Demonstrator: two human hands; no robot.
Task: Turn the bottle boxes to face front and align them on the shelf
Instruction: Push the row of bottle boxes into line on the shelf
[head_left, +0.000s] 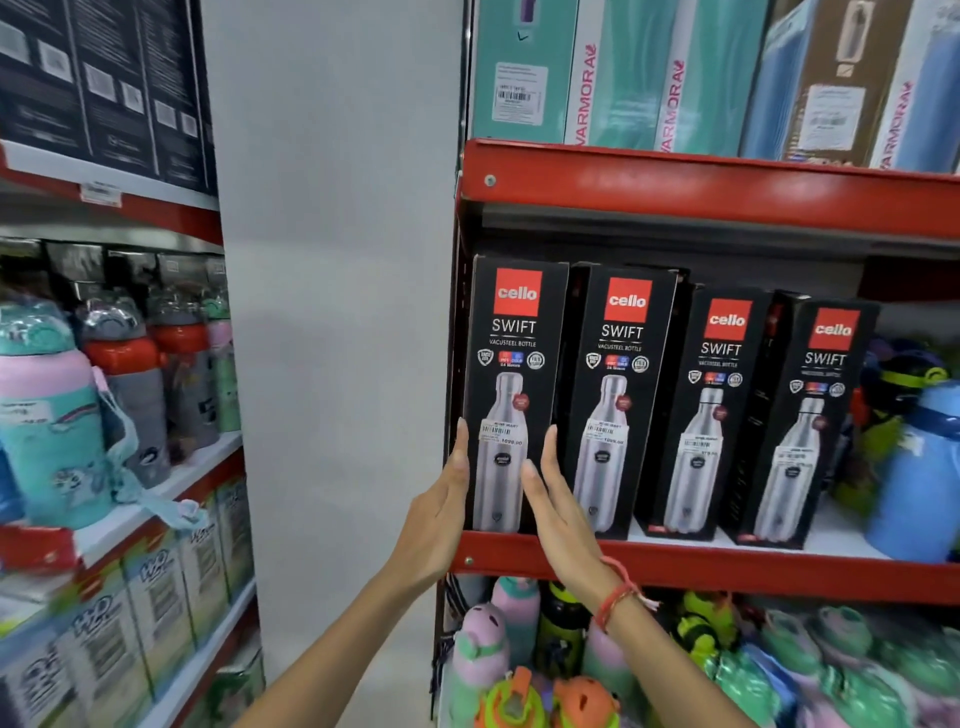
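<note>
Four black bottle boxes stand upright in a row on the red shelf (675, 564), all with the printed bottle front facing me. The leftmost box (511, 353) and the second box (621, 364) stand near the front edge. The third box (714, 395) and the fourth box (810, 410) sit further back, the fourth turned slightly so that its left side shows. My left hand (441, 504) lies flat against the lower left side of the leftmost box. My right hand (556, 509) presses flat on its lower right edge, fingers reaching into the gap beside the second box.
A blue bottle (919, 467) and other colourful bottles stand right of the fourth box. Teal and brown boxes (649, 73) fill the shelf above. Children's bottles (519, 649) crowd the shelf below. A white wall (332, 312) separates this rack from another shelf of bottles (78, 405) at left.
</note>
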